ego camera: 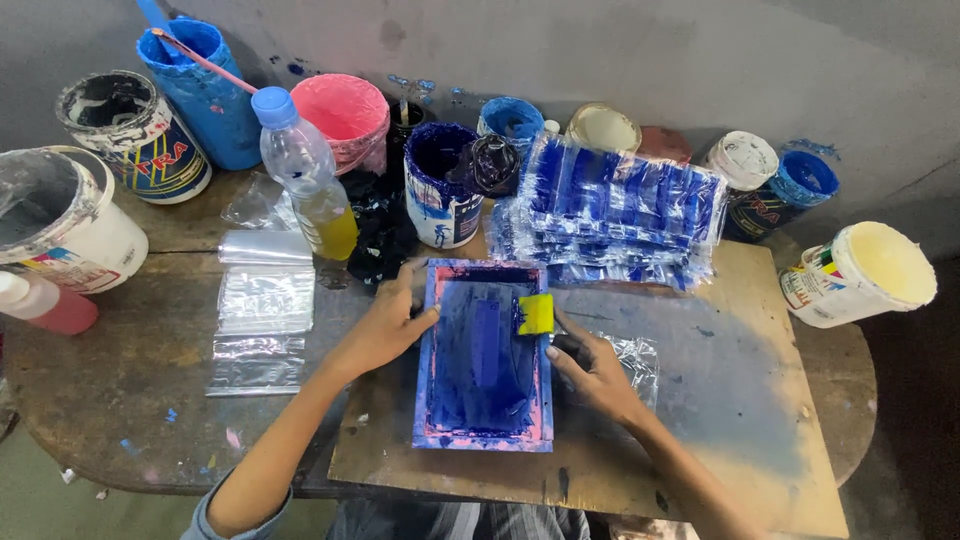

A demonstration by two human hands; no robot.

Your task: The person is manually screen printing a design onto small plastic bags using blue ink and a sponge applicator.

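Note:
A small printing screen frame [430, 375], soaked in blue ink, lies on a wooden board [740, 400] in front of me. My left hand [385, 325] rests flat on the frame's left edge, fingers spread. My right hand [595, 372] presses on the frame's right edge, next to a clear plastic bag [635, 358] that lies partly under it. A yellow squeegee [535, 313] sits on the frame's upper right side, just above my right hand. Behind the frame lies a stack of plastic bags printed blue [615, 210].
Several paint buckets and tubs line the wall: blue [205, 95], pink [345, 115], white [60, 215], cream [865, 275]. A plastic bottle of yellow liquid [310, 180] stands at the back left. Unprinted clear bags [262, 310] lie left of the board.

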